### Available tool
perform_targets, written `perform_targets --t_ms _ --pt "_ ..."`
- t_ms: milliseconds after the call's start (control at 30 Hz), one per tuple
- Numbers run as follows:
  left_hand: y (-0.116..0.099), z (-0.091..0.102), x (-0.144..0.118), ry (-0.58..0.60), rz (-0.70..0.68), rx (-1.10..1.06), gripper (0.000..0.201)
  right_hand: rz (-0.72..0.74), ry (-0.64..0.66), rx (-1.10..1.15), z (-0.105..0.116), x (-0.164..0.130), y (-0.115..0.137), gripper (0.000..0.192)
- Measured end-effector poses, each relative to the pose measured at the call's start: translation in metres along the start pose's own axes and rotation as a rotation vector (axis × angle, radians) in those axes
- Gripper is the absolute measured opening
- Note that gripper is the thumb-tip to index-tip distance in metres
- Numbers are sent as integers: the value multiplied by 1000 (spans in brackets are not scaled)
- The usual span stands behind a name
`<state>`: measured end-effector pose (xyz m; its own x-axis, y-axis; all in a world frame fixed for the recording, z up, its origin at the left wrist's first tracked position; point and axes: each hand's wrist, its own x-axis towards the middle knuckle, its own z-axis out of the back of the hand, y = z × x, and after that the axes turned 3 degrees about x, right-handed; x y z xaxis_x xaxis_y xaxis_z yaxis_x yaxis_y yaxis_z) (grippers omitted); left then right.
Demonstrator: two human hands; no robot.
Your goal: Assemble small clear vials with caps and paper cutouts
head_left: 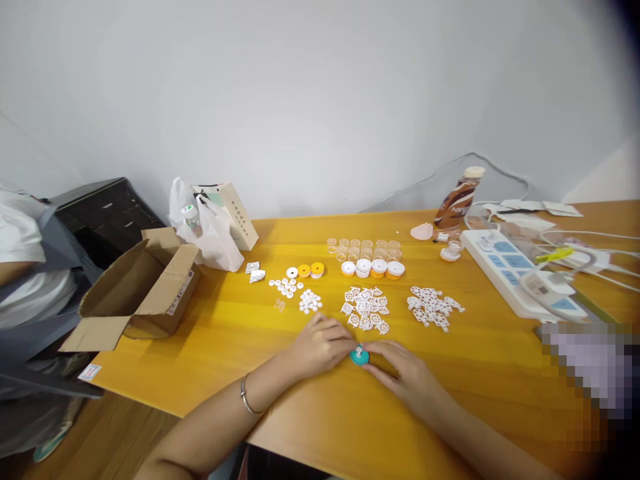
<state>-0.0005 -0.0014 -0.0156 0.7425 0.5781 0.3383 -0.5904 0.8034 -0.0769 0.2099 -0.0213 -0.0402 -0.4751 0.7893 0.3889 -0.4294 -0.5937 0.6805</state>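
Both of my hands rest on the orange table (310, 427) and meet around a small teal round piece (359, 356) with a white part on top. My left hand (320, 347), with a bracelet on its wrist, holds the piece from the left. From the right, my right hand (405, 373) touches it with the fingertips. Just beyond lie two heaps of white lattice-shaped plastic parts (365, 309) (434, 307) and small white discs (310, 301).
Farther back stand rows of clear small cups (364, 248) and white-and-orange caps (373, 268). An open cardboard box (145, 287) and a white plastic bag (210, 233) sit at the left. A bottle (457, 199) and a power strip (520, 277) with cables are at the right.
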Motion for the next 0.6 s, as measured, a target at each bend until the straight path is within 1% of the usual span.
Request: perform_targets --t_ms 100,200,433,600 --pt "0 5 0 20 5 -40 22 -5 -3 -3 0 -1 -1 16" --pt "0 8 -1 49 -18 -45 23 -9 -2 2 0 -1 -1 15" --pt "0 11 -3 59 -67 53 23 -9 17 -2 1 0 -1 14" --pt "-3 12 -3 70 -135 110 23 10 8 2 0 0 -3 15"
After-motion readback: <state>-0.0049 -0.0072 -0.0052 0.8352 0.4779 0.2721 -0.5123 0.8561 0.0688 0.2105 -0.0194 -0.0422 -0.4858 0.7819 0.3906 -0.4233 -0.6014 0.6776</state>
